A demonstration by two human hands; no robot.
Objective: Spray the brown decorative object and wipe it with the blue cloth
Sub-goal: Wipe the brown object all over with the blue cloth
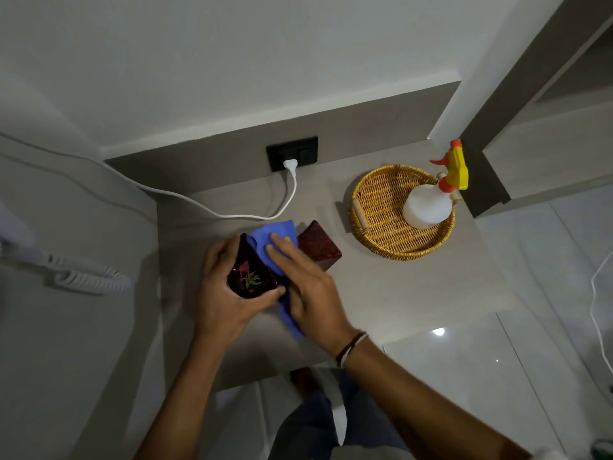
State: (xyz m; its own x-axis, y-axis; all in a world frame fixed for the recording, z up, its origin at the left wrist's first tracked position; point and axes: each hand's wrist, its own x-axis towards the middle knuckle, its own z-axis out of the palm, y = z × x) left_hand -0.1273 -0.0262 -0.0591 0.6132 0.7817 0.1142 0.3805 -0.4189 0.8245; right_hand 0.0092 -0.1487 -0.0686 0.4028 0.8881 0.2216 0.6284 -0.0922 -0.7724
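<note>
So the left hand [221, 287] is wrapped around a dark brown ornament [248, 277], fingers curled under it, holding it up over the table [414, 287]. There's a little green sprig visible inside it. The right hand [305, 287] is laid flat with fingers spread, pressing the blue cloth [265, 244] against the ornament's right side; a tail of cloth hangs below the palm. Just past the right hand's fingertips sits a second brown piece [318, 242]. Further right, well apart from both hands, the spray bottle [431, 200] stands in a wicker basket [378, 207].
</note>
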